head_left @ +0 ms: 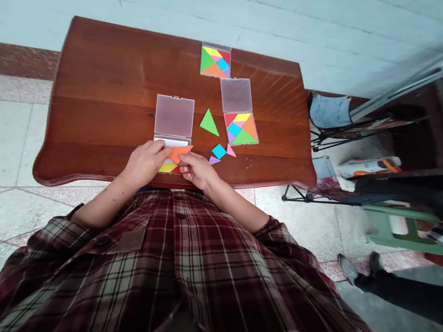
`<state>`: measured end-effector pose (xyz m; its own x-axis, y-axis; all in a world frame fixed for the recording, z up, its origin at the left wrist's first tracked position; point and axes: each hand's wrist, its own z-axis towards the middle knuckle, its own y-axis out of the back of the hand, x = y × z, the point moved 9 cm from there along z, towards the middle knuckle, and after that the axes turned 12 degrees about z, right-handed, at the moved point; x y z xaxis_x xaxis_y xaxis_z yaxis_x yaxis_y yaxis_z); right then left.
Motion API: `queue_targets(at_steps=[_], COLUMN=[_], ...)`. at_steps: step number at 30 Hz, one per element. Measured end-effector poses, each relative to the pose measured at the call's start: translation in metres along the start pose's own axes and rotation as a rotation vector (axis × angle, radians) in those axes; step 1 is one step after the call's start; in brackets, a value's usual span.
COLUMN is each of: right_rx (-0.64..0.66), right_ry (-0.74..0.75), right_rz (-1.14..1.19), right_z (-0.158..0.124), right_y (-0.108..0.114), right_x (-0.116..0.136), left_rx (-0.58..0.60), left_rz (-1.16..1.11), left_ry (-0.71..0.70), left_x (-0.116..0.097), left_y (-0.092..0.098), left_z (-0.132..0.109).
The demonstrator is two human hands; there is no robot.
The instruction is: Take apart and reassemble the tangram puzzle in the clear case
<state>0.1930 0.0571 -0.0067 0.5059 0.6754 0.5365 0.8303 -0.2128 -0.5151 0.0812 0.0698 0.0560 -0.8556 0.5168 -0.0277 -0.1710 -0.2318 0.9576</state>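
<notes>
An orange triangle piece (179, 152) is pinched between my left hand (145, 162) and my right hand (197, 168), just above an open clear case (174, 117) at the near edge of the wooden table (106, 78). Yellow and red pieces (169, 168) lie in the case's tray under my hands. Its lid stands flipped open behind. Loose on the table to the right lie a green triangle (210, 123), a blue square (218, 151), a pink triangle (231, 151) and a purple piece (214, 160).
A second open case with a filled tangram (241, 128) lies right of centre. A third filled case (215, 61) sits at the far edge. Right of the table are folding racks, a green stool (402, 227) and another person's leg and shoe (359, 270).
</notes>
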Motion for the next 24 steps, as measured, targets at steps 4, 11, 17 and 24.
queue_targets(at_steps=[4, 11, 17, 24], right_rx=[0.035, -0.033, -0.031, -0.063], right_ry=[-0.033, 0.030, 0.096, 0.201], right_rz=[-0.012, -0.001, -0.054, -0.161], right_z=[0.001, 0.007, 0.015, 0.022], right_y=[-0.002, 0.012, 0.020, 0.027], right_x=[-0.003, 0.015, 0.025, 0.043], left_rx=[-0.043, -0.129, -0.098, -0.146], left_rz=[0.037, -0.021, -0.140, -0.290], left_ry=[-0.101, -0.094, -0.014, 0.382], left_x=[-0.009, 0.002, 0.012, 0.056], left_y=[0.007, 0.008, -0.007, -0.014], left_z=[-0.002, 0.001, -0.001, -0.016])
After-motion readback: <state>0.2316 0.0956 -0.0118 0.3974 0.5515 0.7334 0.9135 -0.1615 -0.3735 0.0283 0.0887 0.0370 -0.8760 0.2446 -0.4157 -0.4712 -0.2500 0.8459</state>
